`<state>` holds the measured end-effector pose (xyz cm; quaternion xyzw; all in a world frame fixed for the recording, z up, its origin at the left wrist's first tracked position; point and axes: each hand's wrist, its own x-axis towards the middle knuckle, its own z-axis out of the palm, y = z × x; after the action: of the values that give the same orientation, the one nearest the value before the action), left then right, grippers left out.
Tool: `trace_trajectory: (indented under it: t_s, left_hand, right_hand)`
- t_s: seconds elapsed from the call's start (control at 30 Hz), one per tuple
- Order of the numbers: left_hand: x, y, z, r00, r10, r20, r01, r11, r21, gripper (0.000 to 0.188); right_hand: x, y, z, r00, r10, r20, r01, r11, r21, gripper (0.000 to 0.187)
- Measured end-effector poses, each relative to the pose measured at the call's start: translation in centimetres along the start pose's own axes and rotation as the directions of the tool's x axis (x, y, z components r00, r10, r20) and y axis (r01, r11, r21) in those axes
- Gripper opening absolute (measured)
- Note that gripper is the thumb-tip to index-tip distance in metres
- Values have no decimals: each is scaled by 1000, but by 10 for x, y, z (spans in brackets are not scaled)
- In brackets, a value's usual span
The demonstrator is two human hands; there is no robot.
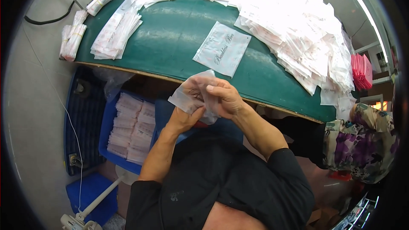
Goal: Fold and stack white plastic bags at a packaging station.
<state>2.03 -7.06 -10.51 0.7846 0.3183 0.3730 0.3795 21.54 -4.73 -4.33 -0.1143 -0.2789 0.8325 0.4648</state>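
Note:
Between my hands, over my lap at the table's front edge, is a frosted plastic bag (189, 96) with dark script on it. It is bunched and bent. My left hand (186, 119) grips its lower side, its fingers partly hidden behind the plastic. My right hand (226, 98) holds the right side, thumb lying across the front. What the bag contains, if anything, I cannot make out. Just beyond my hands a similar flat bag (223, 49) with dark lettering lies on the green table (179, 25).
A large heap of printed bags (294, 25) covers the table's far and right sides. A smaller stack (115, 34) and banded bundles (73, 40) sit at left. Below, a blue crate (104, 145) holds packed bags. At right are pink packages (361, 71) and a person in a floral top (358, 145).

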Motion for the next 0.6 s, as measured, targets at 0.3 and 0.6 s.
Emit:
trace_trajectory:
  t_s: [0.3, 0.6]
  left_hand:
    - [2, 10, -14, 955, -293, 37, 286, 885, -367, 49]
    - [43, 47, -49, 914, 98, -393, -66, 993, 93, 19]
  right_hand:
    - [4, -20, -4, 996, 88, -27, -92, 978, -189, 53]
    - [-14, 35, -7, 920, 392, 23, -47, 166, -985, 33]
